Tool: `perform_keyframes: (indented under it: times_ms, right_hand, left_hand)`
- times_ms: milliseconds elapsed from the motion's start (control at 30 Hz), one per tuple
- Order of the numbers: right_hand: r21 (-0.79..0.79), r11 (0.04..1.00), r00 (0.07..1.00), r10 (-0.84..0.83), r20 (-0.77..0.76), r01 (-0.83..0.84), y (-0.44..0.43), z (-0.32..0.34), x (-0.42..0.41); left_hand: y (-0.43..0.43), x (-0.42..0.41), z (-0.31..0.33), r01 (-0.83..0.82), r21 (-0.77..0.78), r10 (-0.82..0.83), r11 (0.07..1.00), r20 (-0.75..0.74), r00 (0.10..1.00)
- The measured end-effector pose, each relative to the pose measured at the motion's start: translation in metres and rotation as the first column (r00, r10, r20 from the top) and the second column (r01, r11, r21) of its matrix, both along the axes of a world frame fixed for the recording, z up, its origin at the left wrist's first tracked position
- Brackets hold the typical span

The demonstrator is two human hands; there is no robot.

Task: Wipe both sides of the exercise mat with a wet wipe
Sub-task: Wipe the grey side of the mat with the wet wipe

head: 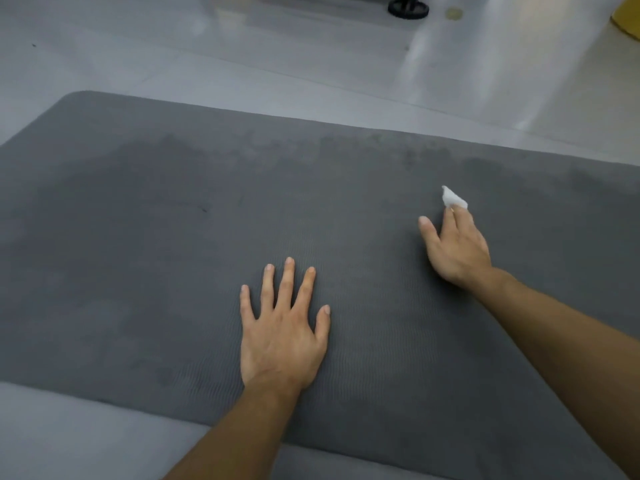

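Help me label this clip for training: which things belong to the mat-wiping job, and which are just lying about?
Job: exercise mat, wet wipe, right hand pressing the wipe, left hand flat on the mat.
Lying about: black round base, yellow object, far across the floor.

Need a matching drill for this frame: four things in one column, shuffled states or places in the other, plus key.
1. left hand
2. wet wipe
3. exercise mat
4. black round base

A. white, pokes out past the fingertips of the right hand
B. dark grey, laid flat on the floor
C. palm down on the mat, fingers spread
D. on the floor beyond the mat's far edge

Pairs: 1-C, 2-A, 3-B, 4-D.
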State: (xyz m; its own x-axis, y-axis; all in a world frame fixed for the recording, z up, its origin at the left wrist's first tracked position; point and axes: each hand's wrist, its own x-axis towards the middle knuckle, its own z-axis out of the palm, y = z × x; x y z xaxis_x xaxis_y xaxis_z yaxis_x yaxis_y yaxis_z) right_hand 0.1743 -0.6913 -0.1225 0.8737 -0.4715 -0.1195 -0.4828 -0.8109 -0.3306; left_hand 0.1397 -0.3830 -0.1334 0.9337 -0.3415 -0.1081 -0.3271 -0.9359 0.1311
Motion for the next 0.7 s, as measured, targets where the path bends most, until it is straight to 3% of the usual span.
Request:
perform_keyframes:
  times_ms: [200, 333, 433, 567, 700]
  right_hand:
    - [0.049, 0.932, 0.933, 0.358, 0.020, -0.359, 0.094, -0.003, 0.063]
    - [-0.060, 0.845, 0.846, 0.533, 0.014, -0.531, 0.104, -0.007, 0.061]
    - [-0.151, 0.872, 0.882, 0.471, -0.003, -0.466, 0.078, -0.009, 0.055]
    - [-0.211, 0.947, 0.968, 0.250, 0.001, -0.244, 0.023, -0.011, 0.032]
    - [-0.218, 0.972, 0.996, 0.090, -0.003, -0.088, -0.005, -0.018, -0.007]
  left_hand:
    - [0.000, 0.001, -0.004, -0.005, -0.009, 0.006, 1.000, 0.023, 1.000]
    - [0.000, 0.001, -0.006, -0.001, -0.012, 0.001, 1.000, 0.025, 1.000]
    - [0.001, 0.001, -0.006, 0.003, -0.025, -0.002, 1.000, 0.030, 1.000]
    - [0.001, 0.002, -0.008, 0.009, -0.012, -0.009, 1.000, 0.016, 1.000]
    - [0.000, 0.003, -0.005, -0.008, 0.002, 0.008, 1.000, 0.000, 1.000]
